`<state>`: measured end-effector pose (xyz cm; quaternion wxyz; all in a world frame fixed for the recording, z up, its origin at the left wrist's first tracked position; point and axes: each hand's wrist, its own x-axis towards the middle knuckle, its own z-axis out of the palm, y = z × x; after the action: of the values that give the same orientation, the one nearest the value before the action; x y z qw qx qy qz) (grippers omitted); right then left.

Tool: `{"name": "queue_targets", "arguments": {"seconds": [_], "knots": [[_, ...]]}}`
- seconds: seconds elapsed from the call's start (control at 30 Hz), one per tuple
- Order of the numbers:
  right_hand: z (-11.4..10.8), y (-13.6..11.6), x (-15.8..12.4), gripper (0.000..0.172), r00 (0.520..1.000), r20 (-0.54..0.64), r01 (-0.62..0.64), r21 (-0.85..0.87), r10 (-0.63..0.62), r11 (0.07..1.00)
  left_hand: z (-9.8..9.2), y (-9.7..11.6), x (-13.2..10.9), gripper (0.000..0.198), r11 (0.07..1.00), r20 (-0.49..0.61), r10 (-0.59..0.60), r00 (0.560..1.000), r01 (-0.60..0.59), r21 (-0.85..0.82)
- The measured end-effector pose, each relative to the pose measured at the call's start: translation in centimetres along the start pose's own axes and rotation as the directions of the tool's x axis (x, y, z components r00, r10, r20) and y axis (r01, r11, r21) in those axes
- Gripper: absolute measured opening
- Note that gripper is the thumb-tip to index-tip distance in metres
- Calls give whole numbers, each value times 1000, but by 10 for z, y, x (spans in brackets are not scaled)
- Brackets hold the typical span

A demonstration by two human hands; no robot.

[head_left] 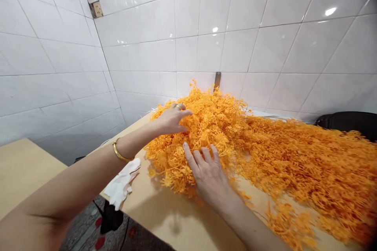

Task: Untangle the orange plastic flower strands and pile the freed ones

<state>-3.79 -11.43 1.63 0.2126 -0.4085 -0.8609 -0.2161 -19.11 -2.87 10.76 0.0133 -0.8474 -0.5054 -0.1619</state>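
Observation:
A big heap of orange plastic sprigs [265, 145] covers a light wooden table [165, 215]. My left hand [172, 119], with a ring and a gold bracelet on the wrist, reaches into the left top of the heap, its fingers curled round some sprigs. Lower down, my right hand [207, 172] lies on the front of the heap with its fingers stretched out and flat, pressing on the sprigs.
A white cloth or glove [122, 184] hangs over the table's left edge. A second wooden surface [20, 168] stands at the far left across a gap. White tiled walls [235, 27] close the corner behind. A dark object [350, 123] sits at the right.

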Motion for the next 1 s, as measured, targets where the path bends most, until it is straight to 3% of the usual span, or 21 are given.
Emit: {"name": "queue_targets", "arguments": {"seconds": [0.07, 0.13, 0.2, 0.27, 0.4, 0.53, 0.63, 0.77, 0.87, 1.0], "knots": [[-2, -3, 0, 63, 1000, -7, 29, 1, -29, 1000, 18, -4, 5, 86, 988, 94, 50, 994, -63, 142], [-8, -8, -2, 51, 997, -17, 81, 20, -81, 996, 37, -7, 9, 99, 969, 178, 32, 983, -74, 234], [-16, -10, -9, 39, 992, -23, 123, 40, -122, 992, 52, -12, 14, 93, 945, 166, -3, 986, -51, 322], [-23, -9, -20, 30, 990, -35, 141, 44, -140, 989, 61, -20, 19, 77, 914, 83, -28, 996, -9, 406], [-35, 2, -44, 24, 986, -88, 146, 40, -142, 988, 70, -36, 29, 60, 871, -35, -53, 998, 63, 487], [-42, 17, -60, 23, 982, -118, 152, 39, -147, 988, 66, -48, 37, 69, 888, -66, -37, 997, 63, 456], [-43, 27, -68, 24, 977, -145, 164, 44, -156, 986, 59, -58, 36, 79, 916, -81, 125, 989, -83, 394], [-43, 42, -76, 33, 980, -161, 126, 59, -116, 990, 62, -75, 27, 82, 913, -219, 323, 921, -243, 327], [-46, 48, -83, 35, 982, -170, 91, 33, -84, 995, 69, -88, 25, 84, 948, -325, 276, 904, -201, 247], [-56, 58, -111, 26, 986, -160, 58, 32, -52, 998, 69, -106, 33, 84, 984, -358, 51, 932, 15, 178]]}}
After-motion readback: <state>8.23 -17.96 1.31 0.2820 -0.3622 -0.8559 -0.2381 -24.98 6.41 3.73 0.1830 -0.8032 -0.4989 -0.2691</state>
